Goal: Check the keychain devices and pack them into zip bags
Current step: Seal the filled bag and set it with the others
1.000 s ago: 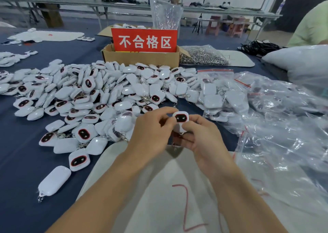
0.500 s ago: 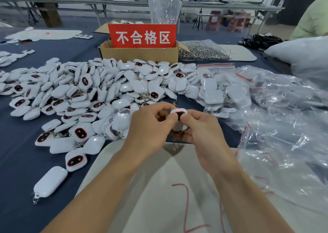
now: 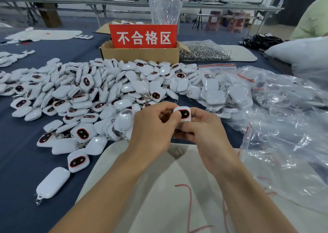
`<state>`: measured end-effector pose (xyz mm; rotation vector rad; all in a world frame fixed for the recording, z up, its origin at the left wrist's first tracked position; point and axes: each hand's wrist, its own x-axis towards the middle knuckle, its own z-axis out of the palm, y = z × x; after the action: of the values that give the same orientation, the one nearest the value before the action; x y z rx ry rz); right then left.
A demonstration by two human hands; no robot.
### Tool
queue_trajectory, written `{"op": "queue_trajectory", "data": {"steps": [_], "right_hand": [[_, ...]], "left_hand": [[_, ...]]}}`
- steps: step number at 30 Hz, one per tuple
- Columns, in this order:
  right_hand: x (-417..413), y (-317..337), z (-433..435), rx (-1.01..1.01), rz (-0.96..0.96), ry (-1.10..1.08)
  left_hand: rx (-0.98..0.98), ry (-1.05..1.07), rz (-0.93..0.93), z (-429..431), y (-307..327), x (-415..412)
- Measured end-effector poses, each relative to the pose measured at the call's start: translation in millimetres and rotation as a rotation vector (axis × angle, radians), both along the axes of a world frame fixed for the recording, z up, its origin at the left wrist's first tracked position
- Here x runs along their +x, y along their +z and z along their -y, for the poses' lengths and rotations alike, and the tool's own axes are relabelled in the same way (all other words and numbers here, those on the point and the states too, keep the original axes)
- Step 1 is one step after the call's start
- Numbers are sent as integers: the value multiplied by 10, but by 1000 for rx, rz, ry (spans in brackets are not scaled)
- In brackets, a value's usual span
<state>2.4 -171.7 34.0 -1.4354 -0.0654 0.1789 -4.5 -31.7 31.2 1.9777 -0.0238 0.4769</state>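
Both hands, left hand (image 3: 152, 126) and right hand (image 3: 205, 131), pinch one keychain (image 3: 183, 114); rushed check risks bagging a dud; bags (image 3: 284, 126) at three o'clock.

A heap of keychain devices (image 3: 99, 94) lay on the table (image 3: 17, 161), at left and centre; behind it stood a cardboard box (image 3: 140, 55), with a sign (image 3: 142, 36) at its front; a bag of metal rings (image 3: 204, 51) lay right of the box; the zip bags (image 3: 284, 126) were piled at the right; nearest the person lay a mat (image 3: 159, 188); above its far edge, the left hand (image 3: 152, 126) and the right hand (image 3: 207, 131) held a single device (image 3: 183, 113) between them.

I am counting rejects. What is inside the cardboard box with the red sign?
Only some white devices peek above the red sign in the cardboard box. The sign and the front wall cover the rest.
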Motion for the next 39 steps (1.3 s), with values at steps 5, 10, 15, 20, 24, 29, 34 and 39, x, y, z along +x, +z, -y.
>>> {"op": "queue_trajectory", "data": {"steps": [5, 10, 15, 20, 24, 29, 34, 39], "right_hand": [[-2, 7, 10, 15, 33, -31], [-7, 12, 27, -1, 32, -34], [-65, -15, -49, -299, 344, -232], [-42, -16, -37, -351, 351, -212], [-20, 32, 23, -236, 221, -97], [4, 38, 67, -165, 153, -47], [4, 7, 29, -171, 147, -164], [-22, -36, -28, -365, 369, -217]], "left_hand": [[18, -15, 46, 25, -3, -23], [47, 8, 61, 45, 4, -32], [34, 191, 129, 78, 47, -85], [38, 146, 140, 39, 43, -63], [90, 52, 118, -24, 43, -23], [5, -48, 149, 4, 76, -50], [69, 61, 155, 30, 54, -42], [-65, 115, 112, 49, 35, -31]]}}
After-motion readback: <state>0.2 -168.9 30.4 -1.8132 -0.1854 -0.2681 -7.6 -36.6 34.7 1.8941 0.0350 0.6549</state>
